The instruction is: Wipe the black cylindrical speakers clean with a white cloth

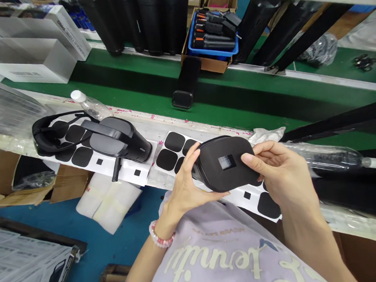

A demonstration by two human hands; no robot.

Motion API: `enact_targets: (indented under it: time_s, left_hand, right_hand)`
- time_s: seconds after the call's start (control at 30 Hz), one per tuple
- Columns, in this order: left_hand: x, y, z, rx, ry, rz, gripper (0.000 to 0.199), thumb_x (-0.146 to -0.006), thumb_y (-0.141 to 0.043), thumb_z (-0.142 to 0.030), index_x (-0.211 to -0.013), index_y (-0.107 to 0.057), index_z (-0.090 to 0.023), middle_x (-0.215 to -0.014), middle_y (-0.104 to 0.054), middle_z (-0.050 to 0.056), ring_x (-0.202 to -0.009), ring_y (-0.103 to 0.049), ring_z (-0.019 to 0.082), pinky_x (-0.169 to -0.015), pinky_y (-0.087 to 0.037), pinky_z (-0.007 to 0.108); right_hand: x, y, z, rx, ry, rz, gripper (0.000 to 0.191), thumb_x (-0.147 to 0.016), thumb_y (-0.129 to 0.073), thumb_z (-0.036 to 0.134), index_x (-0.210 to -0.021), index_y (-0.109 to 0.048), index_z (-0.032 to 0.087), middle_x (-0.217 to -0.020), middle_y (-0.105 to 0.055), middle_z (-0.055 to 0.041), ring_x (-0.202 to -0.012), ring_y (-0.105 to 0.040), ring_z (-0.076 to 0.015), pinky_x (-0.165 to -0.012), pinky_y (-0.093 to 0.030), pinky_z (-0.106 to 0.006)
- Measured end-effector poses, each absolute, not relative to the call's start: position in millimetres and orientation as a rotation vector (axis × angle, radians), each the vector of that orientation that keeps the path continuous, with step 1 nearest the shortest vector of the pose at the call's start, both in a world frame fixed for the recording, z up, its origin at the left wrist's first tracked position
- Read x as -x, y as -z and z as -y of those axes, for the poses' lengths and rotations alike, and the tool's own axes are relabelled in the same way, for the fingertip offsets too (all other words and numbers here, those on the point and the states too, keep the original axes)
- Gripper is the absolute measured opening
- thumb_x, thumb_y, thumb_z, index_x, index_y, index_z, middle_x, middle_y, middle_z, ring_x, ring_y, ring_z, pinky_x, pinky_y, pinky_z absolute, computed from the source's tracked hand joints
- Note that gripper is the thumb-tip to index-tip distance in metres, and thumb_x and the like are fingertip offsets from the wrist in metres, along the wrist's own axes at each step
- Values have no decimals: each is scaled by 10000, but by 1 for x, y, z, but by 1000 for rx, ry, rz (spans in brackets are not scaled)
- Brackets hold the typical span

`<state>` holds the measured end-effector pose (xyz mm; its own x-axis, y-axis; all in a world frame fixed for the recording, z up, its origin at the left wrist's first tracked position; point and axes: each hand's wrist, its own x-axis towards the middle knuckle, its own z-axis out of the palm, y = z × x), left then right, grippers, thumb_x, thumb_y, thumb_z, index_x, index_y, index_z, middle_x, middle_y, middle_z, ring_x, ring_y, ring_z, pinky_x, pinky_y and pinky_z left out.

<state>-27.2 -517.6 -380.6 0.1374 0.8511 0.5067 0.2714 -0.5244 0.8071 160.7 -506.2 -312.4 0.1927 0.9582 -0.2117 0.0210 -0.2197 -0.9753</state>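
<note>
So the person at the bench has both hands busy with a black, rounded, flat-faced piece (213, 154), held at the near side of the narrow white worktop (206, 127). A small printed label (226, 162) shows in the middle of its face. The left hand (186, 182), pink-and-white beaded bracelet (162, 235) on the wrist, is spread fairly wide around the left side, thumb below, fingers above. The right hand (283, 168) has a much narrower pinch on the right edge, thumb on the face; can't tell whether it's got just a top layer or the whole piece.

Below it is a white sheet of black rounded stickers (240, 200). Off left, a black device with a loop handle (135, 136) sits on more sheets. Right of the hands lies a clear plastic bottle with a white cap (332, 155). Far side: green belt (132, 89), with a long black device (186, 82) on it and a blue plastic bin (213, 53) beyond.
</note>
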Motion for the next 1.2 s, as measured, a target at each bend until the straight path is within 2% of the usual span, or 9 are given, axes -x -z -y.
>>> enact_targets:
  time_s: [0.27, 0.6, 0.87, 1.2]
  left_hand:
    - [27, 383, 520, -1841, -1370, -1088, 1163, -569, -872, -421, -1480, -165, -276, -1498, -363, 174, -1356, -420, 322, -1050, -447, 520]
    - [29, 382, 524, -1827, -1210, -1188, 1261, -572, -852, -485, -1512, -36, -282, -1514, -352, 161, -1375, -397, 309, -1098, -400, 475]
    - [29, 381, 523, -1854, -1219, -1186, 1259, -561, -856, -487, -1511, -59, -275, -1507, -362, 171, -1337, -445, 325, -1063, -434, 488]
    - [29, 381, 521, -1969, -1304, -1159, 1178, -579, -847, -483, -1499, -149, -253, -1477, -395, 184, -1367, -403, 331, -1076, -418, 522]
  right_hand:
    - [-159, 314, 507, 1509, -1148, 1005, 257, -649, -837, 341, -730, -624, 222, -607, -583, 26, -490, -506, -89, -352, -356, -179]
    - [-157, 312, 508, 1563, -1093, 1044, 271, -638, -831, 364, -733, -617, 228, -617, -583, 21, -494, -512, -105, -354, -358, -206]
    - [-155, 309, 508, 1591, -1061, 1097, 268, -652, -817, 372, -740, -607, 230, -619, -581, 20, -500, -512, -116, -374, -364, -228]
    - [-150, 302, 509, 1642, -960, 1214, 240, -701, -780, 372, -740, -602, 216, -594, -553, 27, -535, -531, -121, -464, -434, -243]
